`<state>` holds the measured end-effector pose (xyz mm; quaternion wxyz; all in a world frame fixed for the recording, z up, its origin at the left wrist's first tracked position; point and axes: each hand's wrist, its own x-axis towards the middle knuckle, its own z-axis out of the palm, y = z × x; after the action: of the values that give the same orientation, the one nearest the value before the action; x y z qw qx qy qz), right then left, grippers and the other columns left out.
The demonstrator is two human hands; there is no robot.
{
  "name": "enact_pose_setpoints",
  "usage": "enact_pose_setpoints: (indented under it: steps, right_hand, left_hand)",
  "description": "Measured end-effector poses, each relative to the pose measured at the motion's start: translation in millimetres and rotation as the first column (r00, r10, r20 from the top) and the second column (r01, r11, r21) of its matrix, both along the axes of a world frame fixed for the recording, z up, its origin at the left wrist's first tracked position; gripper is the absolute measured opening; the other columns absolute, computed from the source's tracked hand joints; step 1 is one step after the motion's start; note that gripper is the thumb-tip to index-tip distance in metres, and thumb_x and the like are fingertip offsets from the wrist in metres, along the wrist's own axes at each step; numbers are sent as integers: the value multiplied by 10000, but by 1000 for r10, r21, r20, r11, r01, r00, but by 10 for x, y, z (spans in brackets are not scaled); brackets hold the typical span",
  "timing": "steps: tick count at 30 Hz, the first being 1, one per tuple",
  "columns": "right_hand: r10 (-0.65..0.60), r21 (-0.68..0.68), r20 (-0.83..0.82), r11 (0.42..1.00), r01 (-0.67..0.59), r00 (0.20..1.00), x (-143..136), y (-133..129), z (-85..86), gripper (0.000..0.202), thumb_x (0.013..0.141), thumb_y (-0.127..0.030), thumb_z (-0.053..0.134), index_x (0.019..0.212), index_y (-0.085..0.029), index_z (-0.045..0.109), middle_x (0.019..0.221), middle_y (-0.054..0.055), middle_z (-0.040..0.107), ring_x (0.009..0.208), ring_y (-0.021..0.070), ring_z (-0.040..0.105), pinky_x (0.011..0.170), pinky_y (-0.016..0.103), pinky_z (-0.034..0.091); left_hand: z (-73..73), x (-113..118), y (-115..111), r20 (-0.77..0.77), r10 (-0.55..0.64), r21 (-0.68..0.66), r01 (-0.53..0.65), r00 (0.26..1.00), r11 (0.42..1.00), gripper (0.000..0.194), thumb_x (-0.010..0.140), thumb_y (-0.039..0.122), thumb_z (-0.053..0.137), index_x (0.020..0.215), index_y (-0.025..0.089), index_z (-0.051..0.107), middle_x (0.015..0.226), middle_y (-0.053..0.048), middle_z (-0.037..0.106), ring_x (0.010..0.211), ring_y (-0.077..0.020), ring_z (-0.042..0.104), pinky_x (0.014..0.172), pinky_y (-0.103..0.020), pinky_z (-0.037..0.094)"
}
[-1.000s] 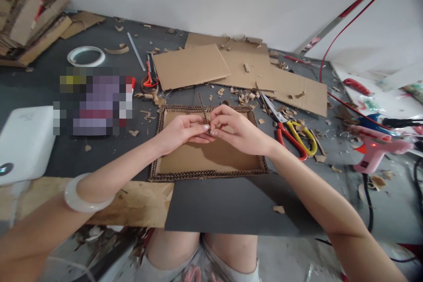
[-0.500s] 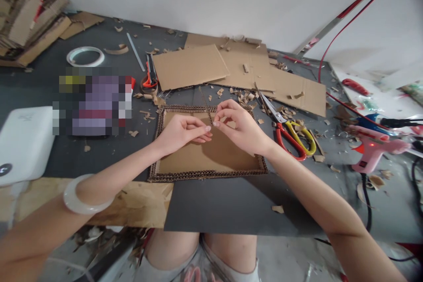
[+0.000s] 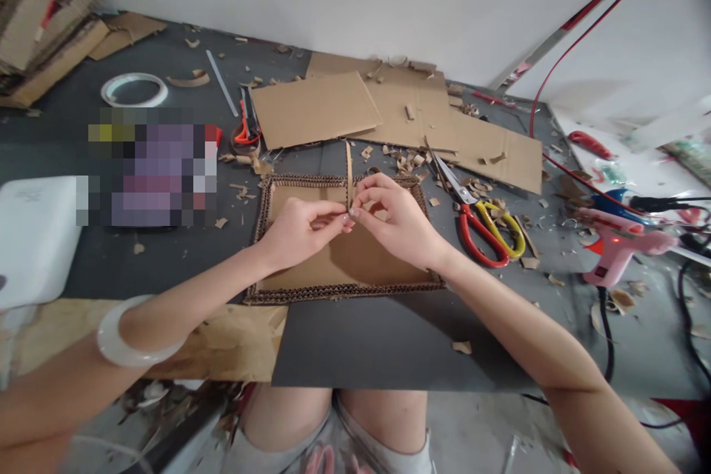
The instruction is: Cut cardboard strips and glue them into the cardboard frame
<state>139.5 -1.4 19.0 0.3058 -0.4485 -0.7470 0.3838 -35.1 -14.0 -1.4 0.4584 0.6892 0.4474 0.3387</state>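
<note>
Between my two hands a thin cardboard strip stands up, its lower end pinched at the fingertips. My left hand is closed, with thumb and fingers at the strip's lower end. From the other side, my right hand pinches the same end. Both hands are over a shallow cardboard tray with raised walls of stacked corrugated strips. The tray's flat brown base is partly covered by my hands and their shadow.
Scissors with red and yellow handles lie right of the tray. A pink glue gun with cables is farther right. Behind are cardboard sheets, scraps and an orange cutter. At left are a tape roll and a white device.
The cardboard strip has turned so its flat side shows more broadly. My fingertips have drawn closer together around its lower end. The whole view has shifted slightly.
</note>
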Motion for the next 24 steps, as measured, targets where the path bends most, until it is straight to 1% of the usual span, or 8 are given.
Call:
enact_pose_setpoints:
  steps: [4,9,13,16,19,21,22,24]
  right_hand:
    - [-4,-33,-5,999,4,1000,-11,0,-3,86,775,-144,543,703,-144,591,927,42,503,667,77,498,598,244,453]
    - [4,-43,16,999,-3,1000,-21,-6,-29,95,800,-160,521,716,-147,564,951,43,495,616,62,477,568,245,441]
    - [10,-32,33,999,-9,999,-20,-11,-52,94,809,-169,515,727,-151,557,960,55,496,686,93,498,563,247,438]
    - [33,-25,42,999,-32,999,-19,-8,-57,97,816,-166,503,734,-153,552,968,64,494,748,115,516,591,256,454]
    - [52,-45,45,998,-50,998,-16,4,-48,120,831,-181,491,728,-158,549,934,57,509,747,117,533,636,272,476]
    - [55,-52,39,997,-53,998,-7,14,-34,129,836,-190,491,726,-161,554,911,53,527,733,113,547,651,274,486]
    - [55,-36,43,998,-54,998,0,20,-26,122,832,-190,499,731,-161,560,910,54,539,726,113,553,649,273,489]
    - [55,68,90,996,-61,994,20,30,-13,96,818,-181,519,745,-162,579,914,62,570,738,127,566,663,284,494]
  left_hand:
    - [5,5,-9,-21,-6,26,6,1000,1000,183,826,277,567,848,152,698,820,-55,743,760,-171,709,738,-239,570]
    - [1,17,-8,-35,19,42,-18,999,999,189,815,286,571,832,155,706,798,-47,744,739,-173,708,716,-241,570]
    - [-3,22,-16,-86,33,68,-28,996,997,196,808,282,563,810,151,708,784,-46,744,721,-172,707,697,-235,570]
    - [3,22,-28,-117,42,104,-30,992,994,196,809,264,549,796,149,707,770,-43,743,707,-167,706,686,-225,568]
    - [10,19,-31,-132,51,126,-34,990,991,190,807,254,546,789,158,710,759,-35,743,690,-165,704,674,-225,568]
    - [6,17,-28,-120,61,111,-48,991,993,183,804,252,553,788,162,712,753,-32,742,684,-165,703,671,-228,570]
    - [0,17,-25,-102,66,90,-57,993,994,181,804,254,557,790,161,711,754,-33,742,688,-166,704,678,-231,572]
    - [-19,17,-16,-39,82,29,-81,996,996,180,806,263,564,796,155,707,757,-38,740,701,-168,707,701,-240,577]
